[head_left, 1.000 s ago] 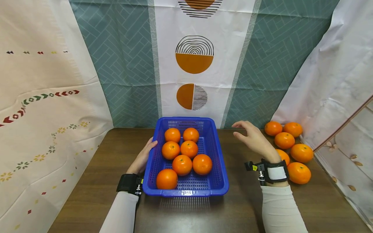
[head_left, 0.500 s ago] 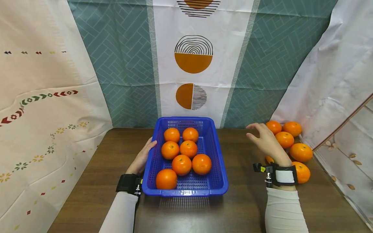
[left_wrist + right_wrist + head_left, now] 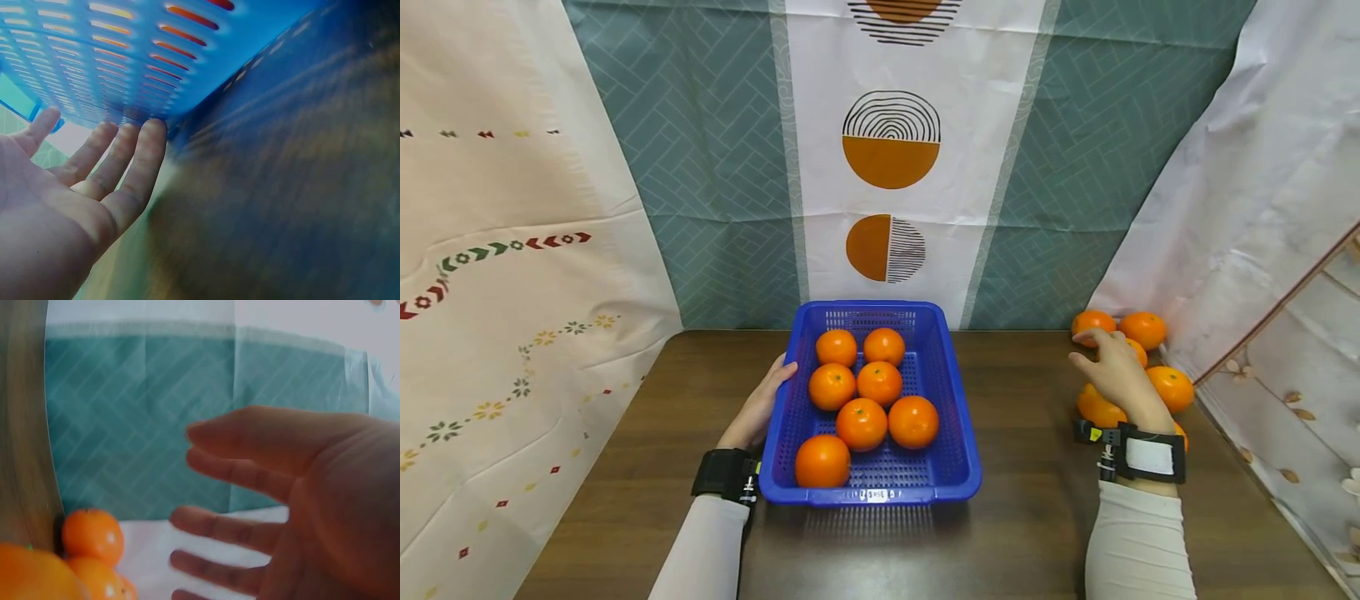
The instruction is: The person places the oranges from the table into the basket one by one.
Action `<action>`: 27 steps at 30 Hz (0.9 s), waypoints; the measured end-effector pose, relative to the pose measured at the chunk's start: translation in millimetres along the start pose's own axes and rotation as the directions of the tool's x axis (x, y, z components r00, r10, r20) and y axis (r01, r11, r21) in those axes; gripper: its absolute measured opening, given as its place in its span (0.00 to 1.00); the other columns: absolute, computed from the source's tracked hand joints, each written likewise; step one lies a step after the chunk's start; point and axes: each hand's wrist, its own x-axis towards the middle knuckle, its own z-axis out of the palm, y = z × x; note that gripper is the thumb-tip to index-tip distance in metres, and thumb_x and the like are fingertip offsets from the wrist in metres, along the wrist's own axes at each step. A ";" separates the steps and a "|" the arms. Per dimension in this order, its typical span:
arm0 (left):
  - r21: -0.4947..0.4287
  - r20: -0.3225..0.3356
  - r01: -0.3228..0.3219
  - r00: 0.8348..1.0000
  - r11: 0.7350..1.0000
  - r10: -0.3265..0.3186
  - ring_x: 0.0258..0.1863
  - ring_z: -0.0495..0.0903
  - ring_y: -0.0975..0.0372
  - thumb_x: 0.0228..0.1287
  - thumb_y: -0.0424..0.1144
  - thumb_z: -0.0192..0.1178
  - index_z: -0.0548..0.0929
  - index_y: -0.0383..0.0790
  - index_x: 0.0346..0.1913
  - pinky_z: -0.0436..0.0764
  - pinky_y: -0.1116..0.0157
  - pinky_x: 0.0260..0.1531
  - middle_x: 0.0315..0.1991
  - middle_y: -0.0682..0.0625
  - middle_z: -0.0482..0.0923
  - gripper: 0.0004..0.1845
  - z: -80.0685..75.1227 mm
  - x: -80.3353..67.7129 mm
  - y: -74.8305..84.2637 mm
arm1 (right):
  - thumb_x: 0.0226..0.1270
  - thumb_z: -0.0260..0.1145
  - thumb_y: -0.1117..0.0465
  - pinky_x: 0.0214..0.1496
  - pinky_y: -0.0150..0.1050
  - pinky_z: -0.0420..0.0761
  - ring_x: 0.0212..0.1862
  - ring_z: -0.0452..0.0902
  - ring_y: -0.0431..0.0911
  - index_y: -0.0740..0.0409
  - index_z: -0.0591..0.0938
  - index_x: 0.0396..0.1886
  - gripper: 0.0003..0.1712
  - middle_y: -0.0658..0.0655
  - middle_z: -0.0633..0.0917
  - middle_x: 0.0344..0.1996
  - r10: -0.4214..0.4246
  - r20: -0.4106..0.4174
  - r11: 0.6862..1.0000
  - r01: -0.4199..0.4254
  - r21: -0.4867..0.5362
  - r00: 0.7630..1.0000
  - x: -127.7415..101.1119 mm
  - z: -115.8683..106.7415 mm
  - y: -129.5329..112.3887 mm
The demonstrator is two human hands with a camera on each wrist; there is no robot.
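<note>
A blue perforated plastic basket [image 3: 872, 496] stands mid-table with several oranges [image 3: 880, 382] in it. My left hand [image 3: 760, 404] holds its left side: the thumb lies over the rim, and in the left wrist view the fingertips [image 3: 153, 131] touch the slotted outer wall. On the right, several flatter mandarins [image 3: 1170, 388] lie in a group. My right hand [image 3: 1116, 371] hovers over them, partly hiding some. The right wrist view shows its fingers spread and slightly bent, holding nothing, with mandarins [image 3: 92, 537] lower left.
The brown wooden table [image 3: 1022, 517] ends at a patterned teal and white cloth [image 3: 722, 208] at the back. A cream cloth [image 3: 512, 292] hangs on the left and a white floral one [image 3: 1262, 275] on the right.
My right hand has moved right, from beside the basket to above the mandarins, still holding nothing. The left hand stays on the basket. The head view has shifted slightly.
</note>
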 end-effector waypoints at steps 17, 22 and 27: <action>0.014 0.002 -0.003 1.000 1.000 0.003 0.57 0.80 0.54 0.86 0.56 0.37 0.42 0.54 0.84 0.83 0.50 0.55 0.77 0.35 0.56 0.33 -1.2 -2.2 1.1 | 0.71 0.67 0.52 0.60 0.77 0.63 0.57 0.56 0.89 0.78 0.66 0.66 0.39 0.92 0.55 0.60 0.226 0.280 0.973 -0.203 -0.108 0.933 -4.5 -1.0 27.5; 0.008 0.003 0.000 1.000 1.000 0.000 0.57 0.80 0.54 0.85 0.56 0.37 0.42 0.54 0.84 0.83 0.50 0.54 0.77 0.35 0.56 0.34 0.4 -1.2 1.5 | 0.70 0.68 0.53 0.58 0.78 0.64 0.58 0.55 0.90 0.78 0.66 0.65 0.39 0.91 0.53 0.60 0.269 0.309 0.963 -0.247 -0.109 0.912 -5.0 2.5 33.4; 0.008 0.006 -0.001 1.000 1.000 0.001 0.58 0.79 0.54 0.86 0.56 0.37 0.41 0.54 0.84 0.83 0.49 0.55 0.78 0.35 0.55 0.33 1.9 -0.8 1.9 | 0.69 0.68 0.51 0.56 0.77 0.67 0.56 0.61 0.85 0.74 0.66 0.67 0.39 0.89 0.55 0.60 0.308 0.333 0.951 -0.280 -0.131 0.891 -6.4 5.5 37.9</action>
